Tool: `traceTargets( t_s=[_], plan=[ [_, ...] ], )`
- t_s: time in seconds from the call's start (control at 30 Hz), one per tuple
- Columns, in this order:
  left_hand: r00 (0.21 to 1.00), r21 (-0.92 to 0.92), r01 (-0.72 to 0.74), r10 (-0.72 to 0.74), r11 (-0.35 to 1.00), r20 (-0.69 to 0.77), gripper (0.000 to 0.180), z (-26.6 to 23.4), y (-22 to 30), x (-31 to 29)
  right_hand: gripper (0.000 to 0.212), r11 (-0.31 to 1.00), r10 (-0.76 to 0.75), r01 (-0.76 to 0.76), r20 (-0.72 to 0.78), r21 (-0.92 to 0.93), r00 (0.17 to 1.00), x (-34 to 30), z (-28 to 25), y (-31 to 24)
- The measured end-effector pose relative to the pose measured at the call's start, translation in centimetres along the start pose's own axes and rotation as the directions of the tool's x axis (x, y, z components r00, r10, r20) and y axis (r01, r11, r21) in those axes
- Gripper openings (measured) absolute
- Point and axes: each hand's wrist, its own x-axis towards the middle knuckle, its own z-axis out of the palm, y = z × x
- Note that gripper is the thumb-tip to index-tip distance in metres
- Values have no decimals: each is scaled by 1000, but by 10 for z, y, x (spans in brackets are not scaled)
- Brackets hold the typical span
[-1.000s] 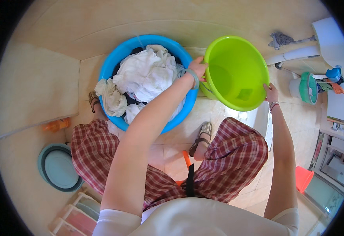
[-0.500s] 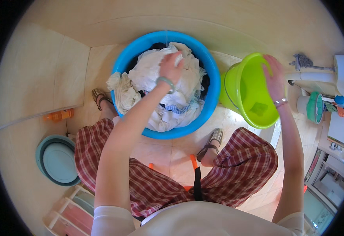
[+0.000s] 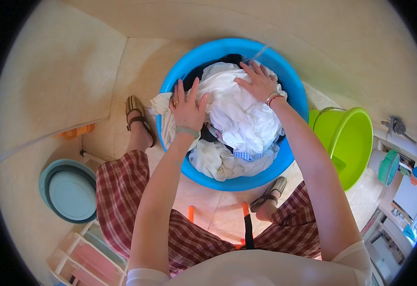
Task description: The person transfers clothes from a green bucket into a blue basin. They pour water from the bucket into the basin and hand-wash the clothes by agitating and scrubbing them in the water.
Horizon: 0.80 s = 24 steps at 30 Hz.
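A large blue basin [image 3: 246, 184] stands on the floor in front of me, heaped with white laundry [image 3: 239, 112] and some dark cloth [image 3: 218, 63] along its far edge. My left hand [image 3: 188, 108] lies on the left side of the heap with fingers spread, beside a cream garment [image 3: 163, 105] hanging over the rim. On the far right part of the pile rests my right hand [image 3: 260, 85], its fingers also stretched apart. A blue checked cloth [image 3: 248, 156] shows between the white pieces. Neither hand grips anything that I can see.
Right of the basin a lime-green bucket [image 3: 358, 148] leans over, its mouth toward the right. A grey-blue tub [image 3: 72, 195] and a white rack [image 3: 82, 257] are at left. My slippered feet flank the basin. Walls close in at the far side and left.
My right hand has left the green bucket's rim and come onto the laundry. My left hand has shifted to the pile's left side. The view has turned, so basin and bucket appear farther right.
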Motion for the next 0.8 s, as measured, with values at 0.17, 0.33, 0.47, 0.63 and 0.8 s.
traceTargets(
  t_s=[0.17,0.33,0.47,0.63,0.8],
  plan=[
    [927,-139,244,-189,960,323,56,13,3,-3,70,990,27,-40,101,138,995,0,15,13],
    [852,-197,330,-202,923,483,57,22,-4,0,63,991,-15,28,-99,130,995,-25,11,7],
    [867,-533,452,-214,715,449,51,35,-29,4,43,971,-110,165,-292,171,950,-60,7,-4],
    [903,-651,420,-217,633,372,48,13,-8,-10,27,922,-233,318,-339,222,911,-118,-16,-26],
    [977,-705,204,-91,679,194,41,-41,56,-19,24,928,-256,309,-247,207,935,-170,-14,-43]
  ],
)
